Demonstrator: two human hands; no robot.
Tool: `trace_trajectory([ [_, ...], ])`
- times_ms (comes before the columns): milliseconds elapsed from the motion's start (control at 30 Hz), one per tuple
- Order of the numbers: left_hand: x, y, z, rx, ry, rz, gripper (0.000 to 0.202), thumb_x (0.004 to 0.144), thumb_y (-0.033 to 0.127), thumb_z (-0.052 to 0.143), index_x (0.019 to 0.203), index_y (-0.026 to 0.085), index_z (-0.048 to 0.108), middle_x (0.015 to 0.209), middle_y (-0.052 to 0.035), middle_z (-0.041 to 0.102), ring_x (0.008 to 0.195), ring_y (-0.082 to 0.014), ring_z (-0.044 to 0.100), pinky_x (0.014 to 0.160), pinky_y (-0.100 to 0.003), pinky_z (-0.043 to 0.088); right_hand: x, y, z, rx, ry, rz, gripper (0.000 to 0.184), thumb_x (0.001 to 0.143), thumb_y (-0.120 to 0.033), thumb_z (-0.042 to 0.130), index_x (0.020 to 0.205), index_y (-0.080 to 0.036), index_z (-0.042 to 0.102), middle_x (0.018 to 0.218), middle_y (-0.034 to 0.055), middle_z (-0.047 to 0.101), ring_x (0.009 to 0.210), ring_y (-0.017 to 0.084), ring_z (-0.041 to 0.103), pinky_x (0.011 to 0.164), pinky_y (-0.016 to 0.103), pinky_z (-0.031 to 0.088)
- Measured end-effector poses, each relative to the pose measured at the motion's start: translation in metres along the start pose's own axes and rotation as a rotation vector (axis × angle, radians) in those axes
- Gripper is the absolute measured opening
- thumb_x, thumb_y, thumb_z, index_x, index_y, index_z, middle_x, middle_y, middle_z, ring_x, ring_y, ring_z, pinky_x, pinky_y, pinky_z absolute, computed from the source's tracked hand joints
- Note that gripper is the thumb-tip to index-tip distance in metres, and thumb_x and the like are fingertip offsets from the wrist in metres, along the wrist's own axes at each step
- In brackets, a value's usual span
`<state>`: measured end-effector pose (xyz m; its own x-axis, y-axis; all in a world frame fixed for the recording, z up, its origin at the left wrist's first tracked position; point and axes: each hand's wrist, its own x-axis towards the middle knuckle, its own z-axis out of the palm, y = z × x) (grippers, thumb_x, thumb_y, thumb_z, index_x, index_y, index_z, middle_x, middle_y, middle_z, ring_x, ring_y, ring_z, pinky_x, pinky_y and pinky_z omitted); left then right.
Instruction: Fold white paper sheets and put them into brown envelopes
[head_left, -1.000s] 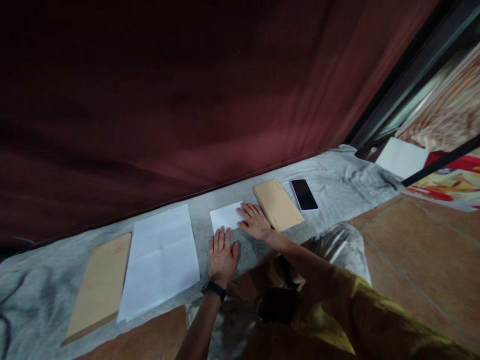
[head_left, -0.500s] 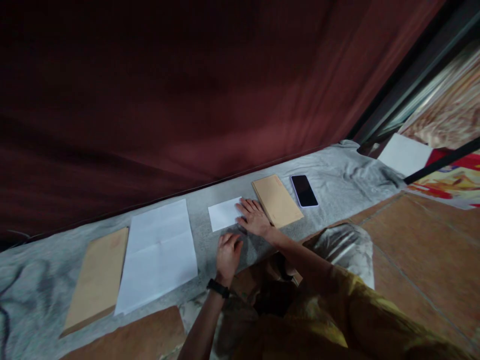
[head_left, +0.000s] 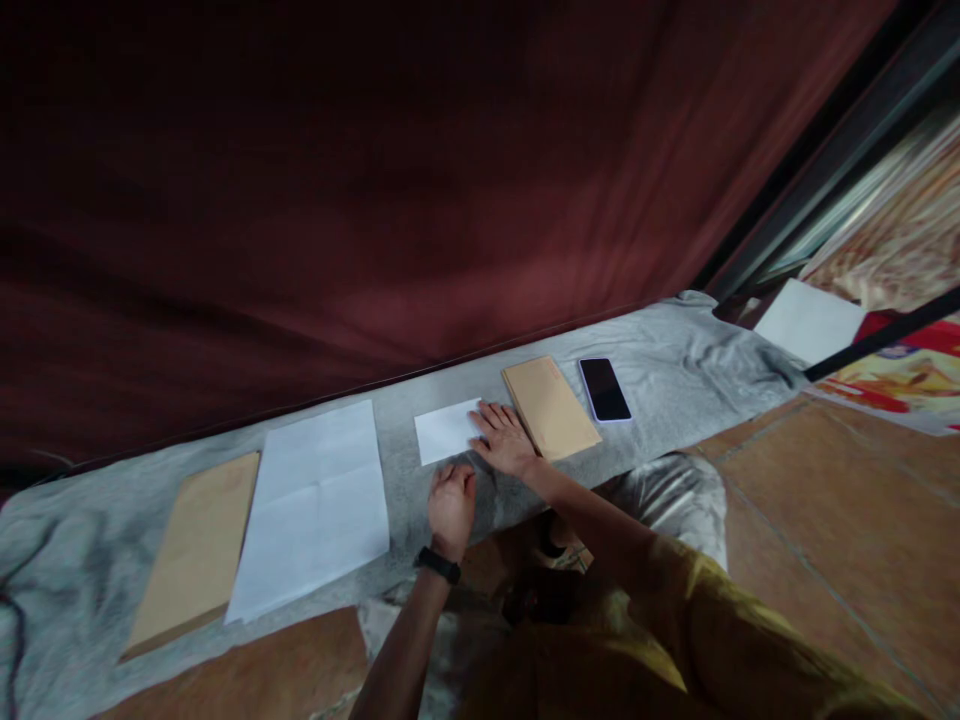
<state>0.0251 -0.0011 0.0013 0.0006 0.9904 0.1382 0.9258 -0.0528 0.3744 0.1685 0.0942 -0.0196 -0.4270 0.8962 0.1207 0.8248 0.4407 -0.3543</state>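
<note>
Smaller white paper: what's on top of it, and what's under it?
The right hand has its fingers over the right end of the smaller white paper, hiding that part. Grey cloth shows around it; whatever lies directly beneath is covered and can't be seen.

Right hand point(head_left: 504, 442) flat, left hand point(head_left: 451, 505) curled

The right hand lies palm down, its fingers point(head_left: 493, 415) spread and pointing up and leftward; the right forearm point(head_left: 589, 505) slants in from the lower right. Just beside it, the left hand bends inward, apparently into a loose fist, though dimness blurs the fingertips. The left forearm point(head_left: 405, 640) rises steeply from the bottom edge to a fairly straight wrist point(head_left: 448, 546).
</note>
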Motion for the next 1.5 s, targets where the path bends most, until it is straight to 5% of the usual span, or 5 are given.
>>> trace_trajectory([
  [467,0.009,-0.002,-0.018,0.098,-0.122,0.084,0.02,0.092,0.016,0.044,0.084,0.019,0.062,0.086,-0.0079,0.068,0.088,-0.0228,0.063,0.08,-0.035,0.049,0.0,0.0,-0.002,-0.016,-0.007,-0.005,0.058,0.101,-0.047,0.046,0.152,-0.02,0.042,0.162,0.0091,0.033,0.149,0.028,0.029,0.122,0.047,0.018],
  [667,-0.059,-0.001,-0.017,-0.053,-0.188,0.332,0.021,0.093,0.016,0.045,0.087,0.022,0.064,0.09,-0.0059,0.069,0.09,-0.0222,0.064,0.085,-0.038,0.05,0.0,0.001,0.002,-0.022,-0.007,-0.006,0.058,0.101,-0.047,0.045,0.152,-0.02,0.042,0.162,0.0097,0.032,0.149,0.028,0.028,0.122,0.047,0.017],
  [833,-0.117,0.014,-0.01,-0.258,-0.352,0.564,0.026,0.091,0.023,0.057,0.067,0.028,0.064,0.065,0.0019,0.066,0.059,-0.0138,0.059,0.055,-0.025,0.047,0.0,0.002,0.002,-0.026,-0.008,-0.008,0.058,0.101,-0.046,0.046,0.152,-0.019,0.043,0.162,0.0101,0.033,0.148,0.028,0.029,0.122,0.047,0.017],
  [1167,-0.021,0.0,-0.008,-0.192,0.054,0.111,0.043,0.098,0.024,0.038,0.137,0.018,0.055,0.144,-0.0123,0.057,0.138,-0.0242,0.049,0.115,-0.047,0.043,0.0,0.001,0.001,-0.034,-0.016,-0.014,0.058,0.101,-0.045,0.047,0.152,-0.02,0.042,0.161,0.0106,0.033,0.149,0.028,0.029,0.121,0.048,0.019],
  [1500,0.006,-0.005,0.024,0.111,-0.04,0.113,0.059,0.097,0.033,0.04,0.148,0.004,0.041,0.156,-0.0216,0.041,0.15,-0.032,0.028,0.123,-0.056,0.025,0.003,-0.017,-0.01,-0.022,0.01,-0.071,0.049,0.104,-0.035,0.041,0.148,-0.015,0.049,0.159,0.0102,0.037,0.149,0.026,0.03,0.124,0.046,0.019],
])
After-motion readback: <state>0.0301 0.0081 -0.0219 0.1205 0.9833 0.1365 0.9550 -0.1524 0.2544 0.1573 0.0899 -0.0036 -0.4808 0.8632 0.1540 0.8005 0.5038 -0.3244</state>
